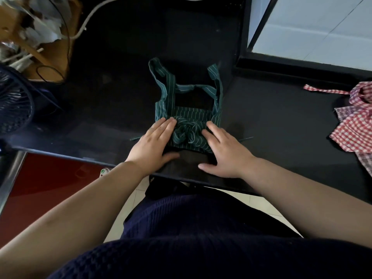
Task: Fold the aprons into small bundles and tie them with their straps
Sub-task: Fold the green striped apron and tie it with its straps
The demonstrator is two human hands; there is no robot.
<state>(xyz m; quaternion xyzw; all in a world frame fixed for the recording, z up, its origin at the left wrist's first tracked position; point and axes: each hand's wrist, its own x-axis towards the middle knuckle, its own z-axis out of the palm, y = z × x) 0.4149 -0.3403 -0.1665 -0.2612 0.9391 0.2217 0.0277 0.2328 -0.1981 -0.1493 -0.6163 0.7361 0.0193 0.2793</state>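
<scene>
A dark green apron (187,117) with thin white stripes lies folded small on the black counter (281,121), near its front edge. Its straps (171,77) loop out over the counter beyond the fold. A bunched wad of the same fabric sits on top of the near part. My left hand (153,141) lies flat against the left side of that wad, fingers straight. My right hand (223,146) presses flat on the right side, fingers straight. A red and white checked apron (354,125) lies crumpled at the counter's right edge.
A cardboard box (40,37) with crumpled paper stands at the back left, with a white cable (90,17) and a black cord beside it. A dark fan grille (12,103) sits at the left. A raised black ledge (302,63) borders the back right.
</scene>
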